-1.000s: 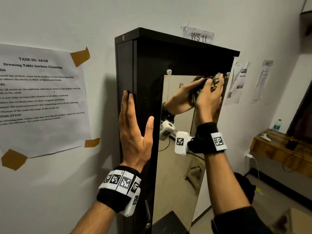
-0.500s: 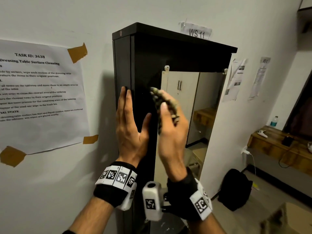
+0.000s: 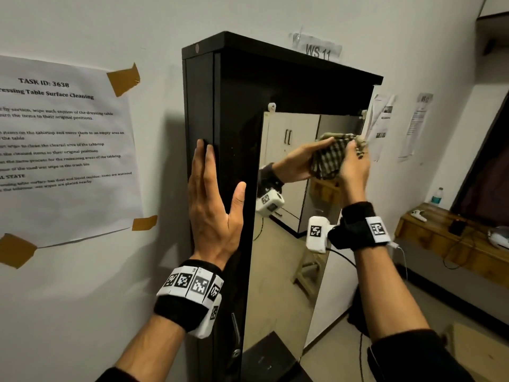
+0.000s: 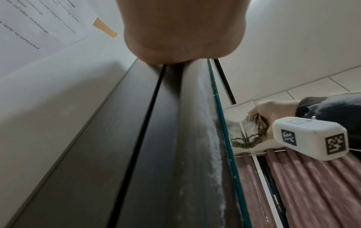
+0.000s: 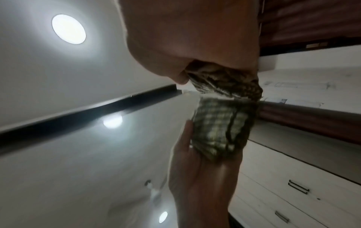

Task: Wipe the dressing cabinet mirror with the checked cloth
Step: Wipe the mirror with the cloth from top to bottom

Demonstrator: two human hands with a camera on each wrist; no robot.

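Soft, thin woven cotton is what the checked cloth (image 3: 358, 146) looks like: light, limp, and bunched into a wad in the right hand (image 3: 354, 166), whose grip is curled round it while pressing it to the upper right part of the mirror (image 3: 278, 271). A wad like this should mould to the glass and slide readily, but loose corners could trail; my judgement is that it is best held from behind in the palm, with the fingers spread across the bundle, much as it is held now. In the right wrist view the cloth meets its own reflection at the glass, so contact looks real.

Glass is stiff, slick and breakable, so pressure wants to be even, not jabbing. The left hand (image 3: 213, 205) lies flat, fingers straight, holding nothing, against the dark side panel of the dressing cabinet (image 3: 239, 86), probably to steady it. The left wrist view shows pale dust along the frame beside the mirror's edge.

As for containers, the cabinet is shut and its contents cannot be seen. A water bottle (image 3: 436, 196) stands on the wooden shelf (image 3: 429, 230) to the right; whether it holds anything is unclear.
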